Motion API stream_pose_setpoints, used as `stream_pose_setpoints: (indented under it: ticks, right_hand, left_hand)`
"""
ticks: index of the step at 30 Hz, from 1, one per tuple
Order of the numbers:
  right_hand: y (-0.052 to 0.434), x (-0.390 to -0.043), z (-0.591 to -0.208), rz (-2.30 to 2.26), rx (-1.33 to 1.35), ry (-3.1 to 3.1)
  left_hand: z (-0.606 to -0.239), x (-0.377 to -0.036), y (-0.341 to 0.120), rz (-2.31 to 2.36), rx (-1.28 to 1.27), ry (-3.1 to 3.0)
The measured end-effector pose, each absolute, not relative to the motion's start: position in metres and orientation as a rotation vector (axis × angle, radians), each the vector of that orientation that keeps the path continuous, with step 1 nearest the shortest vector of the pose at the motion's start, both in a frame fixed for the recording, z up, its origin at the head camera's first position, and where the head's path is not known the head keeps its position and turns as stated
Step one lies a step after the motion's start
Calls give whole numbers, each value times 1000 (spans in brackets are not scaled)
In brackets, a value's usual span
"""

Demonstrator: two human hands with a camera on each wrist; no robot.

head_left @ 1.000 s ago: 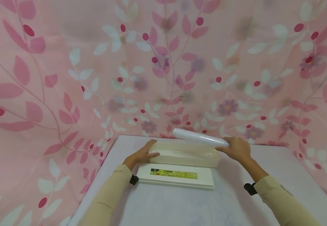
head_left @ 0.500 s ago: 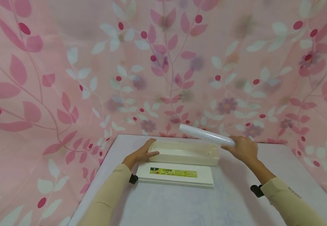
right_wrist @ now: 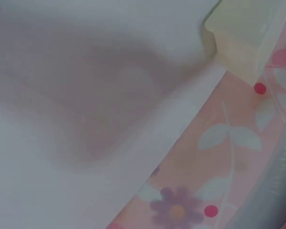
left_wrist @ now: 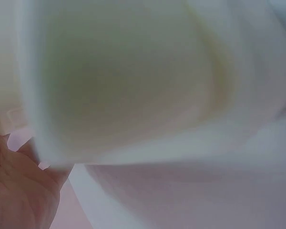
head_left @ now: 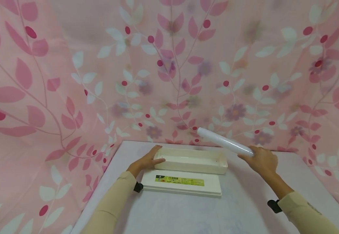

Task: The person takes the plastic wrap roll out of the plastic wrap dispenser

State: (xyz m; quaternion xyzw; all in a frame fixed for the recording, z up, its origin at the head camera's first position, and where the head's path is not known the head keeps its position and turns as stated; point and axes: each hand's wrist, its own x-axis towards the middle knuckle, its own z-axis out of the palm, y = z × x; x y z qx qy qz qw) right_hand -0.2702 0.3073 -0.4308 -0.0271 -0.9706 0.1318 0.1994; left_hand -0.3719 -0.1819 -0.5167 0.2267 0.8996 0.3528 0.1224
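Observation:
A long, narrow cream plastic box (head_left: pixel 191 166) stands with its top uncovered near the table's far edge. My left hand (head_left: pixel 146 161) grips its left end, thumb at the front and fingers towards the back corner. In front of the box lies its flat white lid (head_left: pixel 184 189), bearing a yellow-green label (head_left: pixel 179 180). My right hand (head_left: pixel 261 161) holds one end of a white roll with a glossy film surface (head_left: pixel 225 142). The roll slants up to the left, above and right of the box. The roll's side (right_wrist: pixel 271 191) shows at the right wrist view's edge.
A white-covered table (head_left: pixel 181 214) bears the box and lid. Pink cloth (head_left: pixel 181 81) with a leaf and flower print hangs behind and at both sides, meeting the table's far edge. The left wrist view is mostly filled by a blurred pale plastic surface (left_wrist: pixel 133 86).
My right hand has moved to the right with the roll, from over the box's right end to beyond it. The roll tilts more steeply. My left hand, box and lid stay put.

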Motion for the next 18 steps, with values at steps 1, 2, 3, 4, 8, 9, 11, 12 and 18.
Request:
stream_pose_setpoints:
  ticks: [1,2,3,4,8,9,11,12,18]
  right_hand:
    - [309,-269,-432,374,-101,-2720]
    - [310,-268,-434,377,-123,-2728]
    - [311,-268,-435,382,-141,-2735]
    - [313,-268,-436,383,-157,-2742]
    - [317,-266,-441,386,-193,-2755]
    - [317,-265,-443,388,-202,-2755]
    - [319,-261,-448,401,-229,-2758]
    - [319,-259,-451,411,-246,-2760]
    - [324,-250,-464,493,-387,-2754]
  left_hand:
    - [-517,-372,-182,1023,654,2624]
    - [-517,-373,-183,1027,656,2626]
    - [-517,-373,-183,1031,656,2628]
    - [-517,-374,-183,1032,654,2631]
    - [-517,-376,-184,1040,669,2634]
    - [-517,-376,-184,1044,681,2631]
    - [-517,-376,-184,1047,707,2624]
    - [-517,-376,-184,1056,721,2622]
    - [-518,-374,-182,1065,744,2620]
